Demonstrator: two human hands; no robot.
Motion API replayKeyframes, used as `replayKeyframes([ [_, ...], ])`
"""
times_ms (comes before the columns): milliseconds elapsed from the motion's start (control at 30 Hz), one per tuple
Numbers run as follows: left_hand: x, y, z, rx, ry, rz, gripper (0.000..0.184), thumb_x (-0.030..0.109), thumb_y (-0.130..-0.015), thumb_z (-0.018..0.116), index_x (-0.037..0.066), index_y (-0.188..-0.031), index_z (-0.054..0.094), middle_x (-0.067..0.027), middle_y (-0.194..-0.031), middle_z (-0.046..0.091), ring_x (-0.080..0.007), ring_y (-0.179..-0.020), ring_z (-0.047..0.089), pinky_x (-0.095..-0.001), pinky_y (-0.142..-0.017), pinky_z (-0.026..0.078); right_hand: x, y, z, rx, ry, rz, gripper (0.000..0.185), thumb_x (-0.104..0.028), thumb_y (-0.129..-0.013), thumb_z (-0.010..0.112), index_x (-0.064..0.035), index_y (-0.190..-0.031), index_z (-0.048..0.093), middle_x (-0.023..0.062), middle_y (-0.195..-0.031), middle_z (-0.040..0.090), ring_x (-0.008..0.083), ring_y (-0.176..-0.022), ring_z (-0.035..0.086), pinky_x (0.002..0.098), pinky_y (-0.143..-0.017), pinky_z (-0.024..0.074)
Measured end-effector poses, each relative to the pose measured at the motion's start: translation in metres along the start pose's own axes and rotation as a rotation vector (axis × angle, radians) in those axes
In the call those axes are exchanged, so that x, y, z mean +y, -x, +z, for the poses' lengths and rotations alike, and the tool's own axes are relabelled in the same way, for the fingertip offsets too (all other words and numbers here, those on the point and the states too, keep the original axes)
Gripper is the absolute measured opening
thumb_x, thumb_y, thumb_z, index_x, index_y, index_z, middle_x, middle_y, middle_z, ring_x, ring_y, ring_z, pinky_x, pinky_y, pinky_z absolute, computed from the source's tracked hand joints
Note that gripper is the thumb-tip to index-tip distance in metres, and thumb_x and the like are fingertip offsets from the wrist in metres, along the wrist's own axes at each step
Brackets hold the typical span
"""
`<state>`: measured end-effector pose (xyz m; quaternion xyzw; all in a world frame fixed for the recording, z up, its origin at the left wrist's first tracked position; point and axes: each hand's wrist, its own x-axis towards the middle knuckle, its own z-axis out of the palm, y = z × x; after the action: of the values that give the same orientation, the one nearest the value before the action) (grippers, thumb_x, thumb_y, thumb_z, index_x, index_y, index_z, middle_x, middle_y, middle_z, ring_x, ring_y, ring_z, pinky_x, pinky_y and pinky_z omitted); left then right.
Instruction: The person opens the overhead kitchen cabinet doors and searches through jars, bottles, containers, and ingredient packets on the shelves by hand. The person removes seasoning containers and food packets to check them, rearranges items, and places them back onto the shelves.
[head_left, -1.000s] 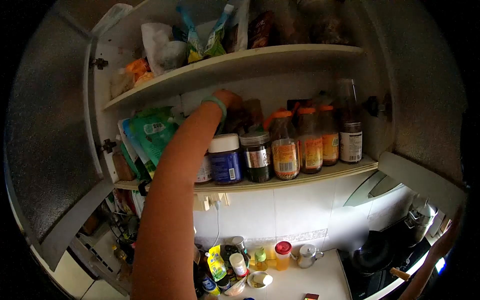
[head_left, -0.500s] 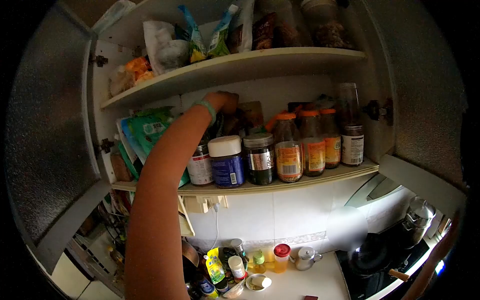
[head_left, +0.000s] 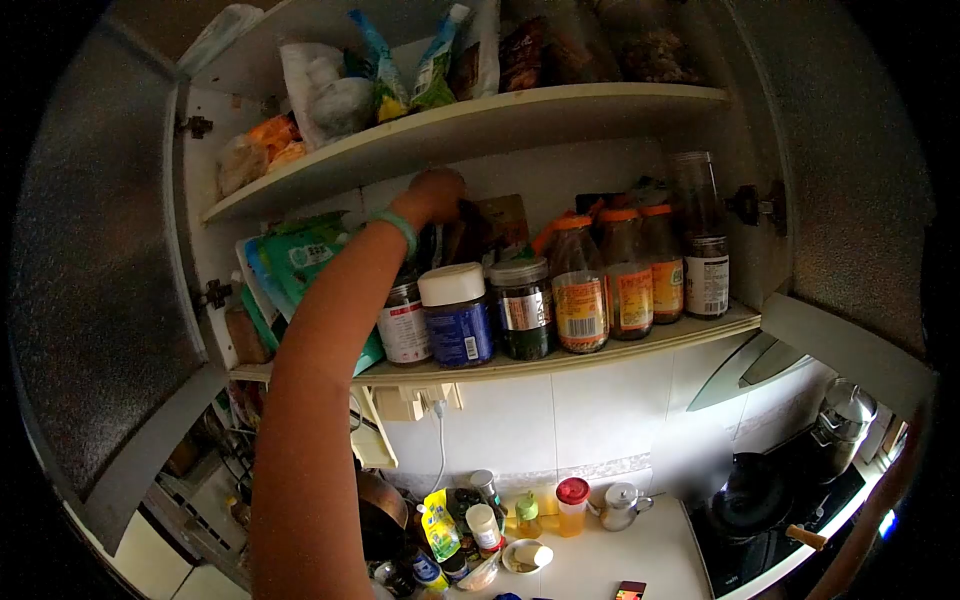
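Observation:
My left hand (head_left: 435, 194), a pale green bangle (head_left: 398, 230) on its wrist, reaches deep into the lower cabinet shelf, above the front row of jars. Its fingers bend down at a brown packet (head_left: 500, 222) at the back; shadow hides the fingertips and any hold on it. Below the wrist stand a jar with a white and red label (head_left: 404, 325), a blue jar with a white lid (head_left: 457, 318) and a dark jar with a silver label (head_left: 525, 310). Green pouches (head_left: 300, 255) lean left of my forearm. My right forearm (head_left: 870, 510) shows dimly at the right edge, its hand unseen.
Orange-capped bottles (head_left: 580, 295) line the shelf's right side. Bags fill the upper shelf (head_left: 480, 115). Open cabinet doors (head_left: 110, 270) flank both sides. Below are a counter (head_left: 640, 555) with condiments, a teapot (head_left: 621, 506), and a black wok (head_left: 748, 497) on the stove.
My left hand has shifted slightly left and up at the back of the shelf. The view has tilted a little, and a phone-like object now shows more on the counter.

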<state>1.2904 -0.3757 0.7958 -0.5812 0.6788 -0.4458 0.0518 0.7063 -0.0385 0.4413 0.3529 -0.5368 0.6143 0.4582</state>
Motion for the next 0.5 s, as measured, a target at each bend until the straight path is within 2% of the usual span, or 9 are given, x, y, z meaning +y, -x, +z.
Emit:
replayKeyframes([
  [133,-0.005,0.013,-0.004,0.065,0.145,-0.051,0.042,0.019,-0.077,0.071,0.005,-0.115,0.061,-0.0158,-0.113,0.061,-0.0313,-0.101,0.060,-0.0419,-0.083,0.053,0.000,0.001,0.000,-0.015,0.013,-0.014,0.041,-0.027,-0.099,0.030,-0.0101,-0.131,0.049,0.0137,-0.131,0.051,0.0353,-0.112,0.051,0.0448,-0.093,0.0374],
  [200,-0.015,0.000,0.013,0.220,0.012,0.135,0.043,0.016,-0.079,0.069,0.005,-0.119,0.059,-0.0153,-0.115,0.061,-0.0315,-0.100,0.061,-0.0416,-0.080,0.054,-0.001,0.001,0.002,-0.020,0.020,-0.021,0.041,-0.027,-0.099,0.029,-0.0102,-0.131,0.048,0.0140,-0.132,0.051,0.0354,-0.112,0.051,0.0449,-0.093,0.0373],
  [233,-0.013,-0.001,0.011,0.220,0.011,0.134,0.043,0.016,-0.079,0.069,0.005,-0.119,0.059,-0.0153,-0.115,0.061,-0.0315,-0.100,0.061,-0.0416,-0.080,0.054,-0.001,0.001,0.000,-0.019,0.018,-0.018,0.041,-0.027,-0.099,0.029,-0.0103,-0.132,0.048,0.0142,-0.132,0.051,0.0355,-0.112,0.051,0.0449,-0.093,0.0372],
  [300,-0.006,-0.001,0.001,0.049,-0.037,0.030,0.035,0.015,-0.079,0.067,0.004,-0.112,0.062,-0.0153,-0.109,0.063,-0.0314,-0.094,0.063,-0.0437,-0.077,0.054,0.000,0.001,-0.001,-0.024,0.025,-0.025,0.041,-0.027,-0.100,0.029,-0.0104,-0.132,0.048,0.0146,-0.132,0.050,0.0356,-0.112,0.051,0.0450,-0.094,0.0371],
  [433,-0.006,0.007,-0.005,0.095,-0.039,-0.055,0.025,0.012,-0.079,0.066,0.002,-0.102,0.066,-0.0162,-0.101,0.065,-0.0312,-0.087,0.064,-0.0460,-0.074,0.054,0.003,0.001,-0.001,-0.033,0.037,-0.034,0.041,-0.027,-0.100,0.028,-0.0106,-0.133,0.047,0.0152,-0.132,0.050,0.0357,-0.112,0.051,0.0451,-0.094,0.0368],
  [500,-0.014,0.004,0.005,0.168,0.045,-0.182,0.020,0.014,-0.080,0.064,0.001,-0.093,0.068,-0.0173,-0.092,0.066,-0.0322,-0.082,0.064,-0.0458,-0.072,0.053,0.002,-0.001,-0.002,-0.041,0.040,-0.043,0.042,-0.027,-0.100,0.028,-0.0107,-0.133,0.046,0.0156,-0.133,0.049,0.0358,-0.112,0.051,0.0452,-0.094,0.0367],
])
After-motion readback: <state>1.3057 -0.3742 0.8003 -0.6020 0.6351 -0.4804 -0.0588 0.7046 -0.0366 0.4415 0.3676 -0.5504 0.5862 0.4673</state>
